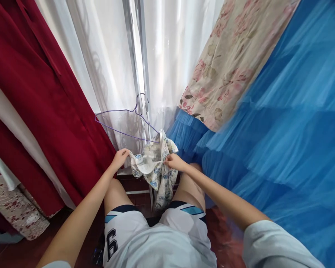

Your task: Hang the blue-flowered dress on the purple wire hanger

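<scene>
A white garment with a blue floral print (156, 175) hangs between my hands, its lower part drooping between my knees. My left hand (121, 159) pinches its left edge. On the other side, my right hand (174, 162) grips the cloth near the collar-like opening. A purple wire hanger (115, 130) has its right arm inside the garment's top, while its left arm is bare. The hanger's hook sits against a grey metal bar in front of me. Some of the garment is hidden in its own folds.
Dark red cloth (53, 96) hangs on the left, with white curtains (108, 48) ahead. To the right hang a beige floral cloth (220, 70) and layered blue tulle (281, 149). A metal pole (139, 56) stands upright in the middle. The floor (223, 230) is reddish-brown.
</scene>
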`<move>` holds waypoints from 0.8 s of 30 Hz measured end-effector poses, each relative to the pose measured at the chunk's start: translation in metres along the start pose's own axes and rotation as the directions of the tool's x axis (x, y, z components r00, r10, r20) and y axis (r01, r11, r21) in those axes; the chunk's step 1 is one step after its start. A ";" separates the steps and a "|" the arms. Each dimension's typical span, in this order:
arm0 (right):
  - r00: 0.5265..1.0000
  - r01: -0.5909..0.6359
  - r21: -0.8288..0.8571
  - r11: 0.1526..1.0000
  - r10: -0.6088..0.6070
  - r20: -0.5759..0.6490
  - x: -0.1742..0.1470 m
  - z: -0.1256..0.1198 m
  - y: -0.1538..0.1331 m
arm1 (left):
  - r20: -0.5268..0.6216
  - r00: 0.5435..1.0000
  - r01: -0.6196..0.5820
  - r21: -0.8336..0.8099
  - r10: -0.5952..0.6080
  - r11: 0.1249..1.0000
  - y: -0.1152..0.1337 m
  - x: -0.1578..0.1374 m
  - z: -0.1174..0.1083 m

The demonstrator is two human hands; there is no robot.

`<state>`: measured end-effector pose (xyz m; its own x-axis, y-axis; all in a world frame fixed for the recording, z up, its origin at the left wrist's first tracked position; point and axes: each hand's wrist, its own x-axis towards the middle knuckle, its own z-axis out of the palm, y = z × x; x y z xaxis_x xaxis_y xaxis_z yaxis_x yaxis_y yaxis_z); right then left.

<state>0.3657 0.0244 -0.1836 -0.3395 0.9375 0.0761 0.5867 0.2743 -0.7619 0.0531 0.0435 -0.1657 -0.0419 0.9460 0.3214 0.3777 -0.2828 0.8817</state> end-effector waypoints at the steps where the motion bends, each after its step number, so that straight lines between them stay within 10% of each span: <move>1: 0.998 -0.012 -0.006 1.000 0.012 0.067 -0.005 0.001 0.005 | 0.042 0.998 -0.039 -0.015 0.039 0.999 0.008 -0.004 0.006; 5: 0.972 0.004 0.014 1.000 -0.007 0.233 -0.023 0.009 -0.009 | 0.203 0.944 -0.247 -0.083 0.259 0.965 0.063 -0.023 0.031; 11: 0.856 0.174 0.517 0.838 -0.388 0.341 -0.038 0.014 -0.079 | 0.270 0.880 -0.407 0.008 0.390 0.913 0.135 -0.046 0.056; 16: 0.948 0.262 0.521 0.812 -0.317 0.018 -0.045 -0.014 -0.088 | 0.513 0.849 0.066 -0.333 0.122 0.941 0.116 -0.058 0.048; 24: 0.825 0.494 0.187 0.849 -0.389 -0.410 -0.012 -0.095 -0.085 | 0.730 0.666 0.349 -0.483 0.150 0.803 0.080 -0.112 0.076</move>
<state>0.3895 0.0098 -0.0587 -0.2071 0.7542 0.6231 0.1931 0.6559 -0.7297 0.1581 -0.0735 -0.1578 0.7044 0.7036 0.0941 -0.1582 0.0263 0.9871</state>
